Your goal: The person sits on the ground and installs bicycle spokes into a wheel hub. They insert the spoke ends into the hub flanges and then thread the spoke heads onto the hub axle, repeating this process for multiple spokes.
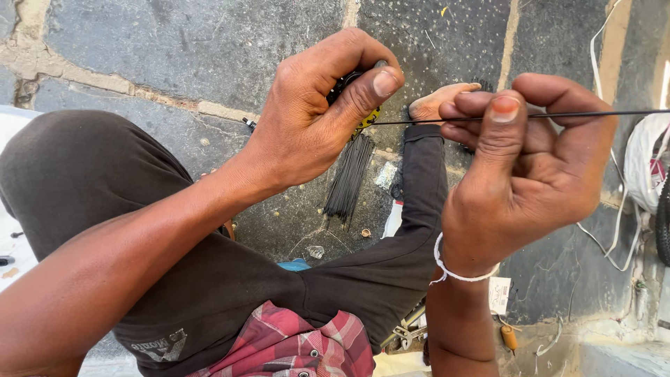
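Our left hand [314, 119] grips a small black-and-yellow part [351, 105]; our right hand [530, 167] pinches a thin black spoke [593, 114] above stone paving [174, 49].

- Small black and yellow part [356, 105] in left hand [314, 112]: mostly covered by the fingers [370, 87]; kind not determinable.
- Thin black rod [558, 115]: right end cut off by the frame edge; left end hidden behind the left thumb.
- Bare foot [436, 101]: toes hidden behind right hand [530, 167].
- Dark wheel [663, 216] at right edge: only a sliver visible.
- White bag [645, 160]: cropped by the frame edge.
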